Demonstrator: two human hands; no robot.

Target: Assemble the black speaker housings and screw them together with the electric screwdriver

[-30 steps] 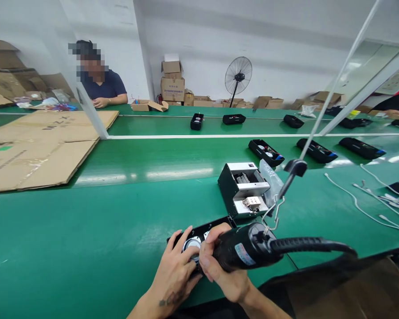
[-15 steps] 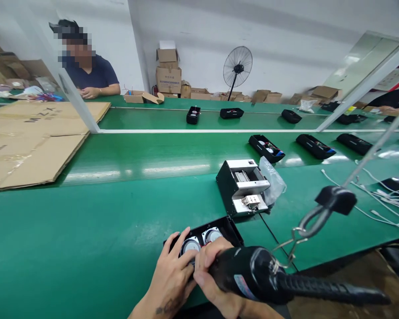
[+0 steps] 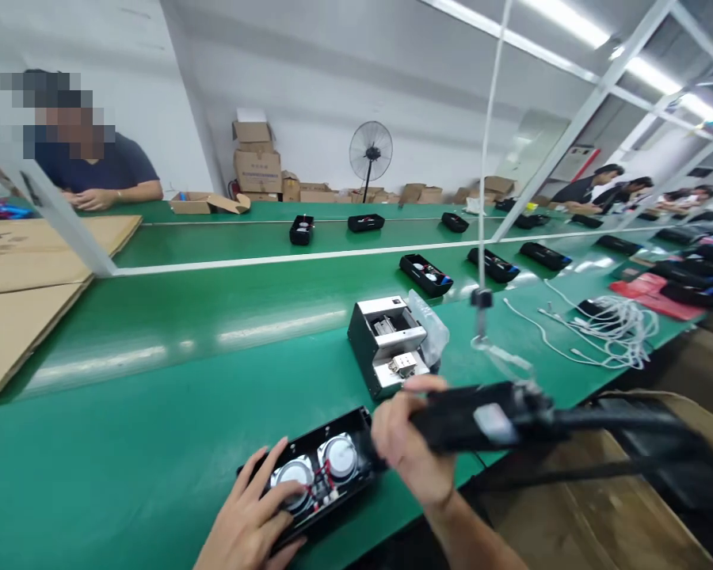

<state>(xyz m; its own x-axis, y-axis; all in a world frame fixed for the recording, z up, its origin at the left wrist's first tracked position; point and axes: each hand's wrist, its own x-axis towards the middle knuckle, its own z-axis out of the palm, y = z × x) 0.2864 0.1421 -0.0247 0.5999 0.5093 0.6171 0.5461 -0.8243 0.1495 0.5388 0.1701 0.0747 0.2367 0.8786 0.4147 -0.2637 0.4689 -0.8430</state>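
Note:
An open black speaker housing [image 3: 318, 473] with two round silver drivers lies on the green belt [image 3: 154, 427] near the front edge. My left hand [image 3: 246, 518] rests on its left end with fingers spread, pressing it down. My right hand [image 3: 407, 447] is wrapped round a black electric screwdriver [image 3: 481, 413] that hangs from a cord [image 3: 486, 158]. The tool lies almost level, its tip hidden behind my hand beside the housing's right end.
A small black and silver screw feeder [image 3: 389, 344] with a plastic bag stands behind the housing. More black housings [image 3: 426, 275] lie along the belt. White cables [image 3: 606, 328] sprawl at the right. Flat cardboard [image 3: 17, 277] covers the left. A person [image 3: 89, 170] sits opposite; others work far right.
The view swung right and up. My right hand drew the screwdriver off the drivers to the housing's right end. My left hand slid toward the housing's left end.

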